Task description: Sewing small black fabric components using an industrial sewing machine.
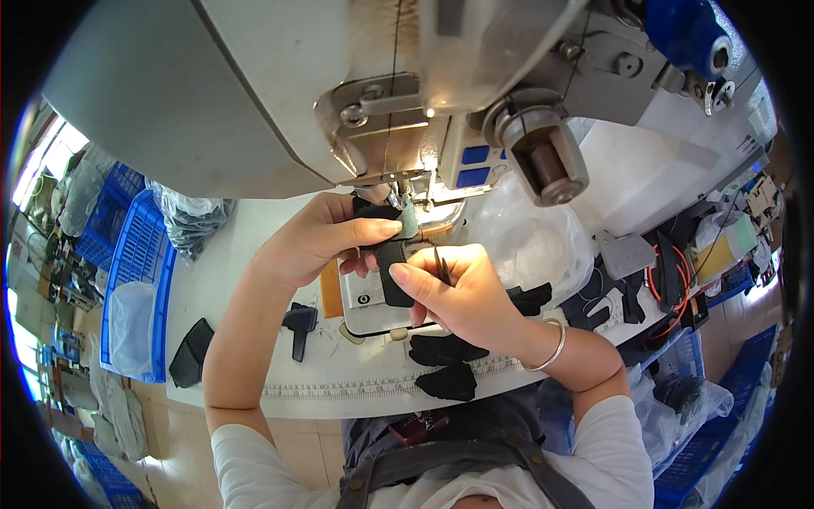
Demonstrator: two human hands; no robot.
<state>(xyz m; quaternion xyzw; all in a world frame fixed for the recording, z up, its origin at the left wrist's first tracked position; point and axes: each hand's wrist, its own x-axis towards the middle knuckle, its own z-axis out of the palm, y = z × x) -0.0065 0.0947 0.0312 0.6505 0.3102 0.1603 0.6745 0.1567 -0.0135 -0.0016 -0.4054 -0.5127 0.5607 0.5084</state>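
My left hand (326,237) pinches a black fabric piece (393,276) between thumb and fingers at the sewing machine (407,127). A small grey-green patch (409,222) lies on that piece, close to the needle area. My right hand (462,293) is closed, with a thin dark pointed tool (442,265) sticking up out of its fingers. Its thumb is beside the lower part of the black piece; whether it also grips the fabric I cannot tell. The lit presser foot (405,193) is partly hidden behind the fabric and the machine head.
Loose black pieces (447,348) lie before the machine bed; a T-shaped black piece (299,327) and a folded one (192,352) are farther left. Clear plastic bags (534,242) bulge behind my right hand. A blue crate (136,297) stands left, past the table edge.
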